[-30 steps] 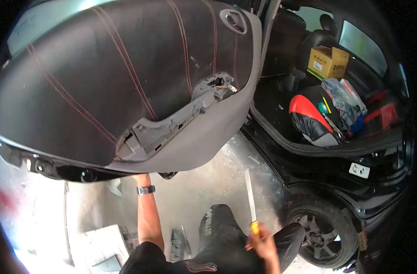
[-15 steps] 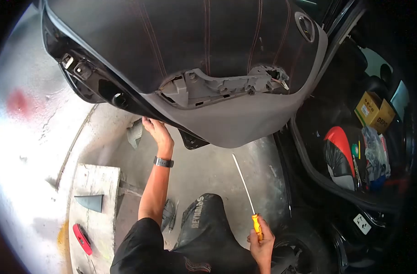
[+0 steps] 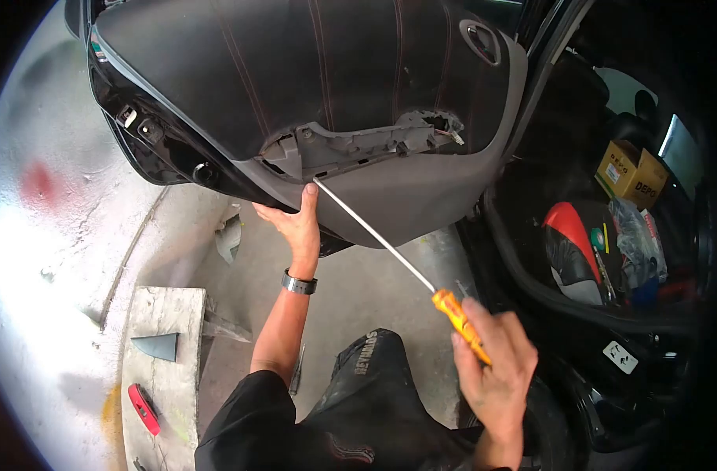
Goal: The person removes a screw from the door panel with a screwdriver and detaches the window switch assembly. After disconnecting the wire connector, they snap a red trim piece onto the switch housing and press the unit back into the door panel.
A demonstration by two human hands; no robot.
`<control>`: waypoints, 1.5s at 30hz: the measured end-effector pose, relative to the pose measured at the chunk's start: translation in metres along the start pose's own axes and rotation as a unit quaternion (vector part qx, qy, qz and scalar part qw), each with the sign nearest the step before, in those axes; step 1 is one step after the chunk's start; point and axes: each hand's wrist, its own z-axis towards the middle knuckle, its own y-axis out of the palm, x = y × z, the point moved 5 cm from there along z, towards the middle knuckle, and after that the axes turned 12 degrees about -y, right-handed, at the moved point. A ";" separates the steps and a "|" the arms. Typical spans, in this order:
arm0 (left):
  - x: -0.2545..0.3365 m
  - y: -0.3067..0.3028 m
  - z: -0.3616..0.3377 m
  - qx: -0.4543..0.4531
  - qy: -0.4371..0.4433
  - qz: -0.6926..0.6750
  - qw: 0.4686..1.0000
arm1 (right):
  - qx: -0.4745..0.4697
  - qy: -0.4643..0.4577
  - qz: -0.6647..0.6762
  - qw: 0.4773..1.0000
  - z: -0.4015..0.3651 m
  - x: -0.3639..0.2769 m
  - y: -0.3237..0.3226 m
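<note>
R hand (image 3: 500, 363) raised scrwdrvr (image 3: 451, 308), tip nr L hand (image 3: 300, 226).

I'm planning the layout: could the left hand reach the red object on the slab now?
Probably, with some leaning: the left hand is up at the door panel, but it holds no tool, and nothing seems to block the way down to the red object.

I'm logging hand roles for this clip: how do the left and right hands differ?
The left hand is up at the panel's lower edge, thumb raised; the right hand is lower, away from the panel. The left hand shows no tool, while the right hand grips the screwdriver by its handle. The left wrist wears a dark band; none shows on the right. Both hands are bare.
</note>
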 end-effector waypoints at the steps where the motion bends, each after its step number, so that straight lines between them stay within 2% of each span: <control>1: 0.001 0.001 0.000 0.002 -0.002 0.000 1.000 | -0.012 -0.021 -0.032 0.999 0.016 -0.004 -0.007; 4: 0.003 -0.001 -0.001 0.003 -0.011 -0.007 1.000 | -0.025 -0.075 -0.120 0.990 0.052 -0.014 -0.012; 13: -0.002 0.001 0.000 0.010 -0.014 -0.050 0.999 | -0.021 -0.073 -0.117 0.990 0.088 -0.024 -0.004; 20: -0.002 0.002 -0.001 0.005 -0.022 -0.066 0.998 | -0.015 -0.072 -0.111 0.991 0.099 -0.026 -0.004; 29: 0.006 0.002 -0.005 0.013 -0.011 -0.038 0.999 | -0.019 -0.115 -0.131 0.984 0.104 -0.021 0.001; 45: -0.001 0.001 -0.002 0.006 -0.012 -0.047 0.999 | -0.028 -0.113 -0.147 0.982 0.107 -0.028 0.003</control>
